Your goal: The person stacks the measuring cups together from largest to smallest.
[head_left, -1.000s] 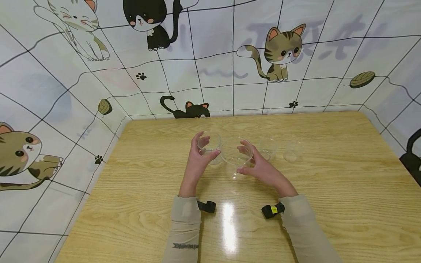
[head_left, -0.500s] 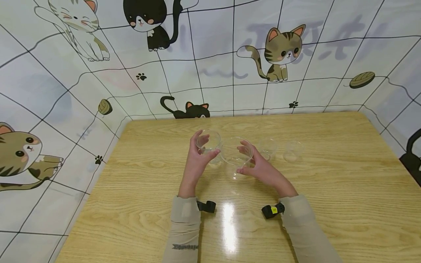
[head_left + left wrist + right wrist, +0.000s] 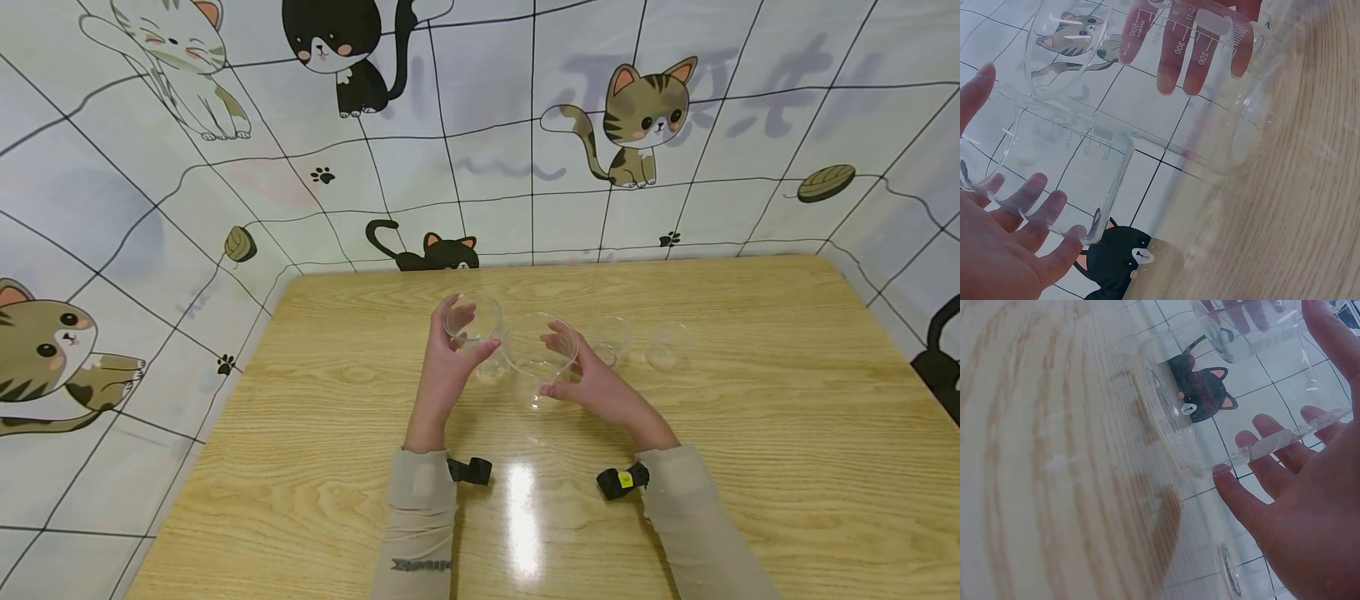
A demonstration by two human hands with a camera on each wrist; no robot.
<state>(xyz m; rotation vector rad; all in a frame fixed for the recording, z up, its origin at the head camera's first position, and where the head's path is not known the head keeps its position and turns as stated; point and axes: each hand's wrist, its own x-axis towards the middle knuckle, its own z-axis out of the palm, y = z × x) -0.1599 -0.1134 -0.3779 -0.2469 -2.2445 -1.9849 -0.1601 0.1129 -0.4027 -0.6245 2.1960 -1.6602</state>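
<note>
My left hand grips a small clear glass beaker from its left side, thumb toward me and fingers behind. In the left wrist view this small beaker is raised off the tabletop and carries printed volume marks. Just to its right, a larger glass beaker stands upright on the table, its scale facing the left wrist camera. Around the right side of the larger beaker curve the thumb and fingers of my right hand. The two beakers overlap in the left wrist view.
Two more small clear glass vessels, a nearer one and a farther one, stand on the wooden table to the right of my right hand. A white cat-print sheet hangs behind the table and along its sides.
My left hand has lifted the small beaker slightly, shifting it a little up and left in the head view. The right hand and the larger beaker have stayed in place.
</note>
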